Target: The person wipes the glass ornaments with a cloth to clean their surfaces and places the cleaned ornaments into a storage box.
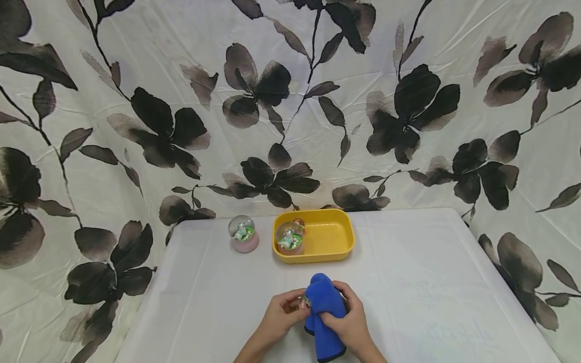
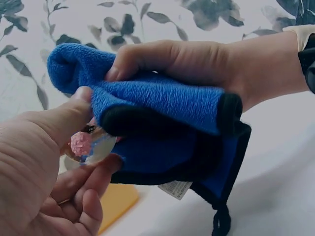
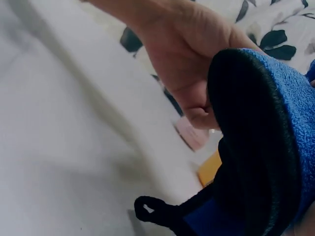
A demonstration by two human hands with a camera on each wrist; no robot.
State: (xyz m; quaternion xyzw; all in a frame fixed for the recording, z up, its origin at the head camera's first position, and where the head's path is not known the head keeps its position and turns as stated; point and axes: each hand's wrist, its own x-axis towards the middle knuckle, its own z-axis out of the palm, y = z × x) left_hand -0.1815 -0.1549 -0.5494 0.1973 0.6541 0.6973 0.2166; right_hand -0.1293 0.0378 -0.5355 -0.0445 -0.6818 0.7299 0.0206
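Note:
My left hand (image 1: 278,313) pinches a small clear snow globe (image 2: 81,143) between thumb and fingers; a pink figure shows inside, and the rest is covered. A blue towelling cloth (image 1: 324,298) with black edging is bunched against the globe. My right hand (image 1: 355,320) grips this cloth, thumb on the near side, fingers behind. In the left wrist view the cloth's label (image 2: 175,189) and hanging loop (image 2: 221,222) dangle below. Most of the right hand is hidden by the cloth in the right wrist view.
Beyond the hands stands a yellow tray (image 1: 329,242). A snow globe (image 1: 290,238) sits in its left end, with a small brownish thing (image 1: 299,222) partly hidden behind. Left of the tray, another snow globe (image 1: 243,233) with a pink base stands on the white table (image 1: 218,302).

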